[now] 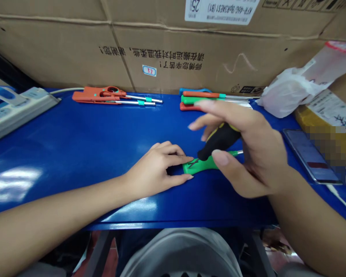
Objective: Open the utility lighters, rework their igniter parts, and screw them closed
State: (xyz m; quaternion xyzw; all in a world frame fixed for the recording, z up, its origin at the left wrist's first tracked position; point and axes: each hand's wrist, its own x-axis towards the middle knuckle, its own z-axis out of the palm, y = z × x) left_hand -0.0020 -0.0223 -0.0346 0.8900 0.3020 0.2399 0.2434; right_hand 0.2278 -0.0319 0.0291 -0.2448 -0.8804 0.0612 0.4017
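A green long-reach lighter [203,164] lies flat on the blue table, its metal tube pointing right. My left hand [158,165] pinches the wide end of its handle between thumb and fingers. Over the lighter, my right hand [256,150] holds a screwdriver [220,140] by its black and yellow handle, fingers loosely curled with the handle's back end at the palm. The screwdriver's thin shaft slants down to the left, its tip at the lighter's wide end; whether it touches a screw is too small to tell. My right hand hides part of the lighter's front half.
Orange-red lighters [99,95] lie at the back left, and several coloured ones [203,94] at the back right. A large cardboard box [167,42] walls off the back. A power strip [23,109] stands left; a phone [311,156] and plastic bag [291,90] are right.
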